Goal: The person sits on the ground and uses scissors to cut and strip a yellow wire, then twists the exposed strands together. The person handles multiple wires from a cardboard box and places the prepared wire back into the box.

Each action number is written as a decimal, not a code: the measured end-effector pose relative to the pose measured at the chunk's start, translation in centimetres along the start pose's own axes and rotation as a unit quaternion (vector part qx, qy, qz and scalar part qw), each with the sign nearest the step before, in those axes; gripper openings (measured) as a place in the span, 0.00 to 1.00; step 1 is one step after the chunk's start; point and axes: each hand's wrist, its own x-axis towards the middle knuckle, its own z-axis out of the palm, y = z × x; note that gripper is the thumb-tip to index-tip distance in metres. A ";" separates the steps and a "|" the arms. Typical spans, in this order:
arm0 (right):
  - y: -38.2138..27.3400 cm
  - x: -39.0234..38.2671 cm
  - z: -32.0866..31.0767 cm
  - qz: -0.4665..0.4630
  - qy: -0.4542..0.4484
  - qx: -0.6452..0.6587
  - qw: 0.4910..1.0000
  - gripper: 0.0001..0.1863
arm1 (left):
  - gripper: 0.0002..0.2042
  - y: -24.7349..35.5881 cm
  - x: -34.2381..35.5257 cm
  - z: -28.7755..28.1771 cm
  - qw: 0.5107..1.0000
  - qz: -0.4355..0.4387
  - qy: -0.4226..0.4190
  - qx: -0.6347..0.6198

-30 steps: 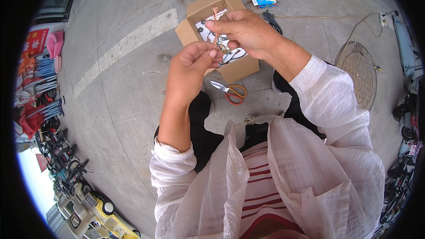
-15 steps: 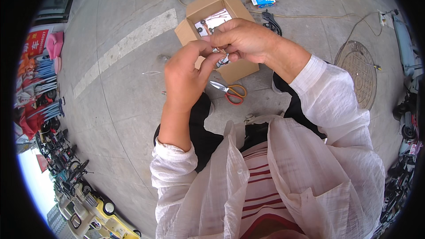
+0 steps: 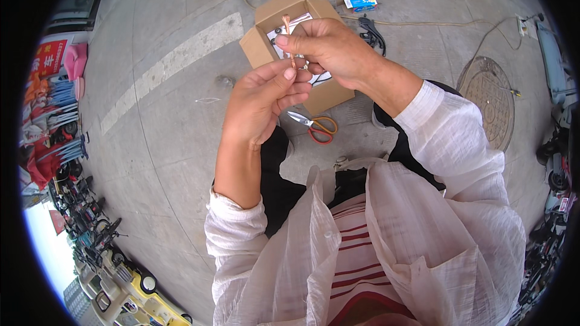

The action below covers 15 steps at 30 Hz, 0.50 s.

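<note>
Head: left grip (image 3: 261, 101) and right grip (image 3: 339, 50) pinch copper strands (image 3: 286, 25)

Left head-worn fisheye looks down; hands (image 3: 337, 48) near, pavement (image 3: 178, 127) beyond.

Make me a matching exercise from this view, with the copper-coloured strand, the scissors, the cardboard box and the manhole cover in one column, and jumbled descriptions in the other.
Column one:
1. copper-coloured strand
2. scissors
3. cardboard box
4. manhole cover

Column two:
A. round, set flat in the ground
B. brown, open at the top
C. pinched by the left hand and right hand
D. partly red, partly orange

Right pairs: 1-C, 2-D, 3-B, 4-A
</note>
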 end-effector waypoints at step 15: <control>-1.2 -0.4 -0.4 -0.018 -0.070 -0.096 0.993 0.14 | 0.08 -0.1 -0.3 -0.1 0.988 0.047 0.048 0.142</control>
